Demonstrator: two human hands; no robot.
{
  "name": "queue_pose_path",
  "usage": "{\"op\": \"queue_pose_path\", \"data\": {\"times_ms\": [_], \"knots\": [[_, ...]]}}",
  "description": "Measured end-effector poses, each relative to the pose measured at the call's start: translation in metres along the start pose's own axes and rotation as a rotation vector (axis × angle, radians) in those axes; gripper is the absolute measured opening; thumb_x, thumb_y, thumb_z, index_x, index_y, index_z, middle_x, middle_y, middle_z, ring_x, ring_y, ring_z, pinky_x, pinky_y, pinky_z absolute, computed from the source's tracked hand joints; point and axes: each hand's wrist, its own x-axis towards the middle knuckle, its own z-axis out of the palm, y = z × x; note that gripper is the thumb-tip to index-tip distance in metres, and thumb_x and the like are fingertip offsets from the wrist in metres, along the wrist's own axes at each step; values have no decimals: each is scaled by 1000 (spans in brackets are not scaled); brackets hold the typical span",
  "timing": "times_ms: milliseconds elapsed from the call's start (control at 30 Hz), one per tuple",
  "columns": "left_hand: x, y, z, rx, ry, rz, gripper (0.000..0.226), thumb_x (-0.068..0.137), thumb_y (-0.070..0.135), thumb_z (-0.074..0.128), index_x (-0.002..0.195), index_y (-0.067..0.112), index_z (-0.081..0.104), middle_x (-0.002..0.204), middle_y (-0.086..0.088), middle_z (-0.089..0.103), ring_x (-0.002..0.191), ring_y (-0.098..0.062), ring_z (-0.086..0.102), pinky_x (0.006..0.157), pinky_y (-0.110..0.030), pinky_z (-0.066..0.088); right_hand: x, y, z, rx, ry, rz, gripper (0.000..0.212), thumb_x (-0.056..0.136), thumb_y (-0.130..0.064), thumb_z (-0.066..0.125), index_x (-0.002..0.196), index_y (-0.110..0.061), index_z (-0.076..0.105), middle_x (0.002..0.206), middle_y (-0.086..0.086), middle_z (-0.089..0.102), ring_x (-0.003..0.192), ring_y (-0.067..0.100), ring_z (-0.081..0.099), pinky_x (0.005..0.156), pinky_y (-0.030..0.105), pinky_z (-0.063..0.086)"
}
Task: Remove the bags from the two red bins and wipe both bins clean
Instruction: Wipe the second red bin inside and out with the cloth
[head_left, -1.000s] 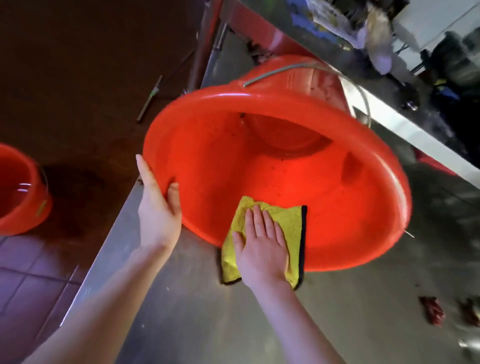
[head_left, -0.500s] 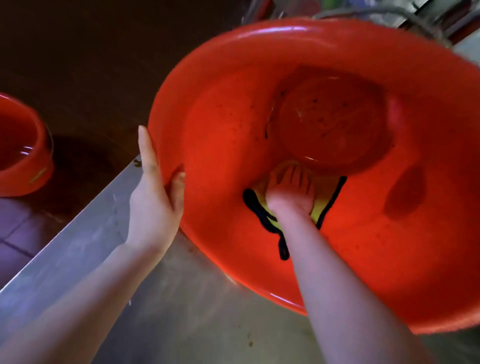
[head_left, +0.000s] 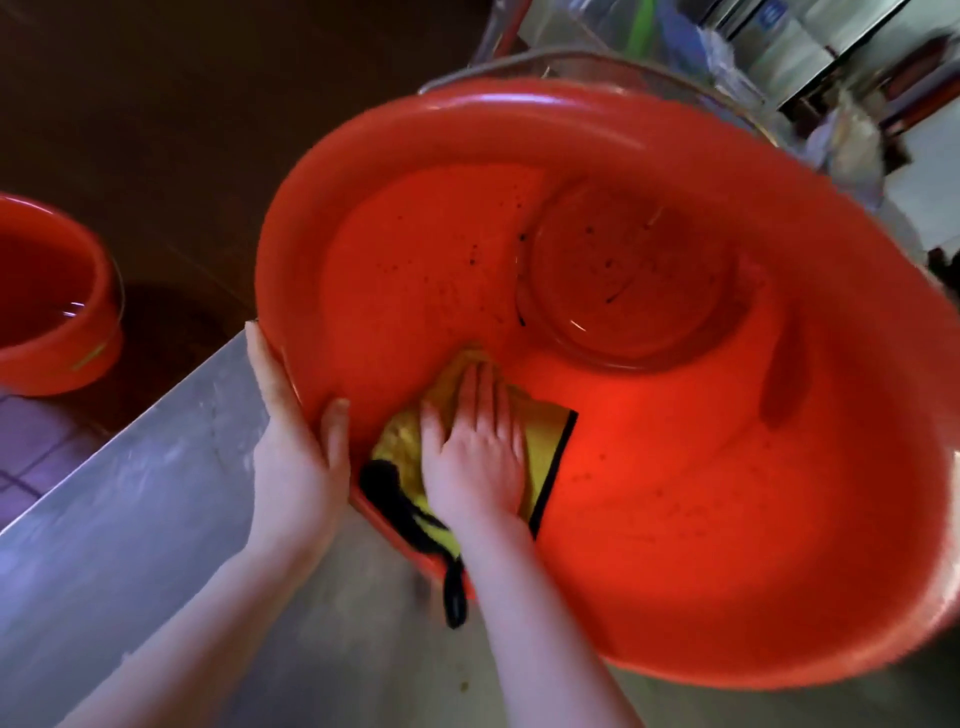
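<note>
Glossy round red plastic bin (head_left: 675, 519), tilted: left hand (head_left: 298, 467) clasps its rim; flat-fingered right hand (head_left: 475, 452) presses soft yellow cloth (head_left: 545, 431).

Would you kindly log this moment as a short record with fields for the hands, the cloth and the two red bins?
left hand: grips the near rim of the tilted bin, thumb inside
right hand: flat, pressing the yellow cloth against the bin's inner wall
yellow cloth: black-edged, one corner hanging over the rim
tilted bin: on its side on the steel table, mouth toward the camera, no bag, dark specks inside
second bin: upright on the floor, left, no bag visible
</note>
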Motion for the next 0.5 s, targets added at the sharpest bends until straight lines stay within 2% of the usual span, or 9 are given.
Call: {"op": "queue_pose_path", "data": {"times_ms": [67, 167, 267, 367, 433, 500], "knots": [[1, -3, 0, -6, 4, -15, 87, 98, 25, 47, 140, 60, -21, 115, -2, 60, 82, -29, 65, 84, -49, 49, 37, 11, -2, -34, -1, 81, 68, 101, -53, 20, 156, -13, 10, 163, 4, 10, 149, 20, 10, 121, 35, 6], [2, -10, 2, -32, 0, -15, 86, 97, 28, 47, 141, 59, -20, 105, -7, 66, 71, -16, 64, 76, -41, 48, 91, 24, -11, 45, -78, 182, 66, 103, -49, 17, 155, -10, 7, 163, 7, 7, 150, 22, 8, 121, 36, 6], [2, -12, 3, -35, 3, -17, 85, 96, 31, 47, 141, 59, -20, 112, -13, 67, 77, -27, 65, 78, -40, 46, 99, 25, -11, 64, -87, 203, 65, 103, -48, 15, 155, -11, 6, 164, 4, 5, 150, 21, 7, 121, 37, 7], [4, -11, 2, -9, -6, -8, 85, 95, 32, 45, 140, 59, -21, 117, -21, 65, 81, -34, 65, 78, -43, 50, 59, 9, -6, -51, -30, 113, 64, 102, -44, 11, 155, -11, 5, 163, 8, 4, 149, 23, 9, 120, 38, 8], [4, -9, 0, 3, -18, 6, 85, 96, 30, 45, 139, 60, -22, 119, -24, 63, 83, -38, 66, 79, -46, 52, 18, -7, -3, -8, 14, 0, 66, 100, -48, 13, 156, -14, 5, 164, 5, 3, 150, 21, 6, 121, 38, 5], [5, -7, -2, -8, -20, 18, 85, 98, 29, 45, 138, 61, -22, 123, -21, 62, 80, -31, 67, 77, -43, 52, -18, -20, -2, 62, 14, -89, 69, 97, -57, 10, 155, -19, 3, 164, -2, 4, 150, 18, 5, 122, 37, 5]]}}
